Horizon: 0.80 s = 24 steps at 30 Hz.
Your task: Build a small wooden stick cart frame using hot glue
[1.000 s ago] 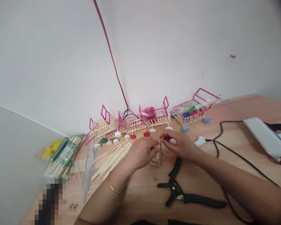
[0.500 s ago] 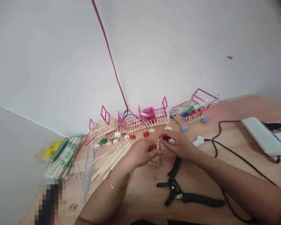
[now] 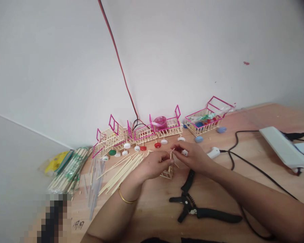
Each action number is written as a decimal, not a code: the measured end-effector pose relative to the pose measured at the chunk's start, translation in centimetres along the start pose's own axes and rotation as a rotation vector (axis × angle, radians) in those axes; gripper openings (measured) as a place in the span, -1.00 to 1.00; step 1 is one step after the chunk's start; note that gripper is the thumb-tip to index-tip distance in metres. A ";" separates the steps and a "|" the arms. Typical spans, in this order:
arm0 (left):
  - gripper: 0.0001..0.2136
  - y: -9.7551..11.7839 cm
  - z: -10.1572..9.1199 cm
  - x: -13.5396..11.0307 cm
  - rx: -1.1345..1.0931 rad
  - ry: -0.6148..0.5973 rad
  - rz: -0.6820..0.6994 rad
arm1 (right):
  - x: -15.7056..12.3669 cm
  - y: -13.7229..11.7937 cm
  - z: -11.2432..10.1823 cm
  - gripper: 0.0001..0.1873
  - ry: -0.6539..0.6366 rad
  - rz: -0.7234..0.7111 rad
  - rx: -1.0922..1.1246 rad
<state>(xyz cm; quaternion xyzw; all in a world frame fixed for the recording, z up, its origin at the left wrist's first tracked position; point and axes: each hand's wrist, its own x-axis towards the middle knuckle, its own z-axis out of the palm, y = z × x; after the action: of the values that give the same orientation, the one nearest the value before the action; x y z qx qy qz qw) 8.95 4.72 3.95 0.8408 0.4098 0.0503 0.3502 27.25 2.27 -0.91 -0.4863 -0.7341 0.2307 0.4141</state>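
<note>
Between my hands a small frame of pale wooden sticks stands on the table, partly hidden by my fingers. My left hand, with a gold bangle at the wrist, is closed with thumb and fingers on the frame's upper part. In a pinch, my right hand holds a short wooden stick against the top of that frame. Just below my right hand lie black-handled pliers with a spring, their jaws apart. A white tool handle with a black cable rests beyond my right wrist.
Several stick carts with magenta rims and bottle-cap wheels line the wall. Loose sticks, clear strips and bagged sticks lie to the left. A white device with cables stands on the right.
Both hands stay almost in place at the small frame. My left hand has shifted very slightly, and the whole view has moved a little.
</note>
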 end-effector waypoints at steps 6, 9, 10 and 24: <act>-0.79 -0.2 0.0 0.1 -0.045 -0.026 -0.001 | 0.0 -0.1 0.0 -0.88 -0.009 0.007 -0.007; -0.79 -0.2 -0.1 0.2 -0.040 -0.031 0.002 | 0.0 -0.2 -0.1 -0.88 -0.003 -0.001 -0.012; -0.79 -0.3 -0.1 0.2 -0.041 -0.031 0.008 | 0.0 -0.2 -0.1 -0.87 -0.006 -0.002 -0.013; -0.76 -0.7 0.2 0.2 -0.079 -0.033 0.027 | 0.1 -0.1 -0.1 -0.86 -0.019 0.007 -0.024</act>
<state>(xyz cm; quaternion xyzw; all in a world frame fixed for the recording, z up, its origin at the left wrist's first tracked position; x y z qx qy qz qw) 8.69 5.04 3.38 0.8324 0.3904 0.0573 0.3892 27.26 2.32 -0.76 -0.4915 -0.7391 0.2278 0.4003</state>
